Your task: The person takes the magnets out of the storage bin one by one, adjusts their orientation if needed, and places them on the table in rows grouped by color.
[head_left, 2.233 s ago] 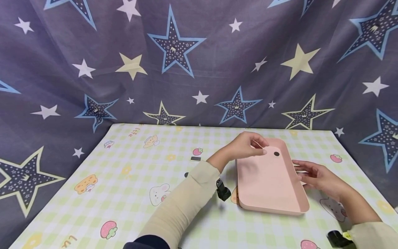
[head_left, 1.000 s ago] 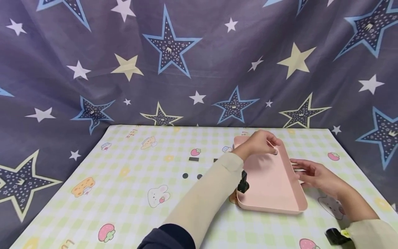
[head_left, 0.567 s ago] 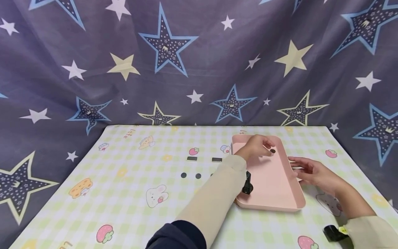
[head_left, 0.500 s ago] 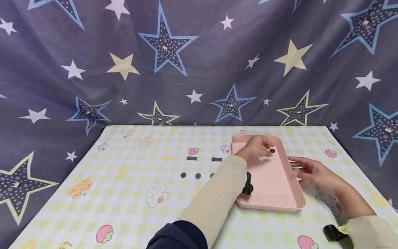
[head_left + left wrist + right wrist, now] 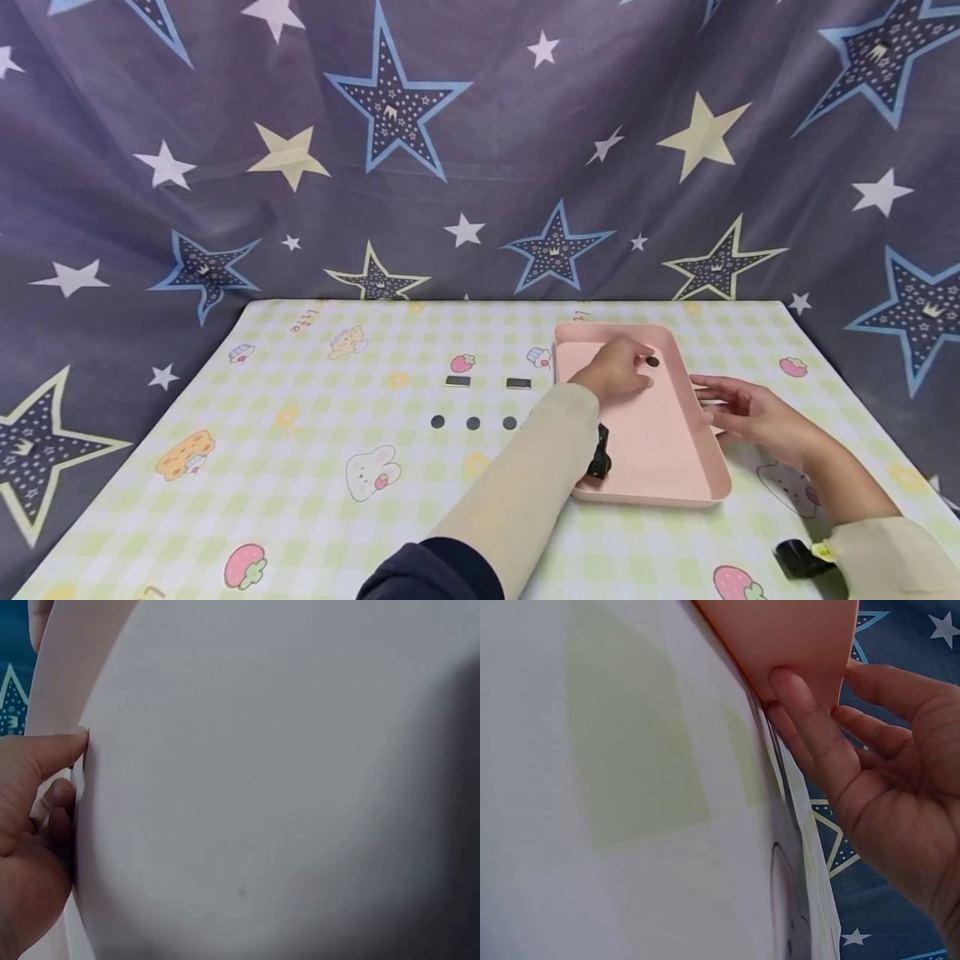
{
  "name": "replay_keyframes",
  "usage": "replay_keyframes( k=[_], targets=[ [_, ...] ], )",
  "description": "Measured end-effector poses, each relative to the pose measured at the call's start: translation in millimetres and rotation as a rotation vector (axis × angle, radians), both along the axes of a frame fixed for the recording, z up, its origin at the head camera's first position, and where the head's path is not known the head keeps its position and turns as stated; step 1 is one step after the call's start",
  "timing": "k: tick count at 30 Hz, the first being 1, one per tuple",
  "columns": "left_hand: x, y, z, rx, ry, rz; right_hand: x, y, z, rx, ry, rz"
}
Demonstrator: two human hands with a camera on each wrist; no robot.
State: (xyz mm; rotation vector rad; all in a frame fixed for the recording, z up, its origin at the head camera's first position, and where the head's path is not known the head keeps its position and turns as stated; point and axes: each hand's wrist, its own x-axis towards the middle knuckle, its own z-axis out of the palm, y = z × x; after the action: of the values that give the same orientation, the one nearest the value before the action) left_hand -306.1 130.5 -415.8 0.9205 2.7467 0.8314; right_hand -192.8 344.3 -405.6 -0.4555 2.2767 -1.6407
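Note:
A small black disc point(image 5: 652, 362) lies on the floor of the pink tray point(image 5: 660, 450), toward its far right corner. My left hand point(image 5: 618, 367) is in the tray just left of the disc, thumb and forefinger apart, with nothing seen gripped between them. In the left wrist view, the thumb of the left hand point(image 5: 37, 825) is stretched out and the other fingers bend beneath it. Outside the tray, my right hand point(image 5: 765, 421) rests its fingertips against the right wall; in the right wrist view, the fingers of the right hand point(image 5: 885, 757) touch that pink wall.
On the checked tablecloth left of the tray, three black discs point(image 5: 473, 423) lie in a row. Behind them are two dark, thin rectangular pieces point(image 5: 458, 382). A starry curtain point(image 5: 480, 150) hangs behind the table. Black wrist cameras point(image 5: 598, 454) sit on both sleeves.
My left hand reached right over the disc, covering most of it, then drew back a little to the left, leaving the disc on the tray floor. The right hand stayed at the wall.

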Motion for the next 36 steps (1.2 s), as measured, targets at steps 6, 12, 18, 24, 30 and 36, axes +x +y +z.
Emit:
replay_keyframes(
  k=[6, 12, 18, 24, 30, 36],
  targets=[
    [2.3, 2.3, 2.6, -0.136, -0.017, 0.004, -0.4, -0.5, -0.4, -0.002, 0.006, 0.003],
    [2.1, 4.2, 4.4, -0.210, 0.030, 0.000, -1.9, -0.4, 0.0, -0.003, 0.016, 0.014],
    [2.1, 5.0, 4.3, -0.200, 0.017, 0.003, -2.4, 0.2, -1.3, -0.005, 0.017, 0.019],
    [1.9, 3.3, 0.7, -0.024, -0.047, 0.023, -1.8, 0.6, -1.7, -0.009, 0.013, 0.011],
    [3.6, -0.2, 0.5, 0.035, -0.093, 0.017, -0.6, 0.2, -1.9, -0.002, 0.013, 0.008],
    [4.3, -1.2, 0.2, 0.112, -0.123, 0.007, 0.1, 0.2, -1.4, -0.006, 0.014, 0.011]
  ],
)
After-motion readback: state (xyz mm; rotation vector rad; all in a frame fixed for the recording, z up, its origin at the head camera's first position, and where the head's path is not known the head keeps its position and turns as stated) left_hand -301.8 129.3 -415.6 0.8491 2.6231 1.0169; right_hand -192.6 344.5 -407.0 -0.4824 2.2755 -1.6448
